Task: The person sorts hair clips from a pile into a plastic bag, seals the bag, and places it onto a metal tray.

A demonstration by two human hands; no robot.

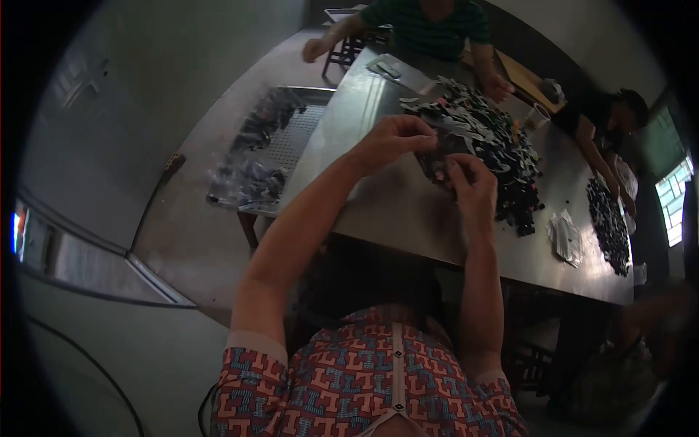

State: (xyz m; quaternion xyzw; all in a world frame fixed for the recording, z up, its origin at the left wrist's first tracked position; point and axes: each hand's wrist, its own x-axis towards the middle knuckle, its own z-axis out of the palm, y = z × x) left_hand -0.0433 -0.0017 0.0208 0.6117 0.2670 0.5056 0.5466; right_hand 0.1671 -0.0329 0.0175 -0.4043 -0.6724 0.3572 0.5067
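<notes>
Above the near side of the metal table (386, 207), my left hand (393, 142) pinches the upper edge of a small see-through plastic bag (431, 162). My right hand (475, 186) has its thumb and fingers closed on the bag's other side. Something dark shows in or behind the bag, but I cannot make out what. Just beyond my hands lies a big heap of small black and white pieces (502, 149), with a few coloured bits among them.
Left of the table, a perforated metal tray (287, 146) carries filled clear bags (251, 182). Flat plastic bags (566, 239) lie right of the heap, near a second dark pile (609, 226) handled by a co-worker. A cup (537, 116) stands behind; another person sits opposite.
</notes>
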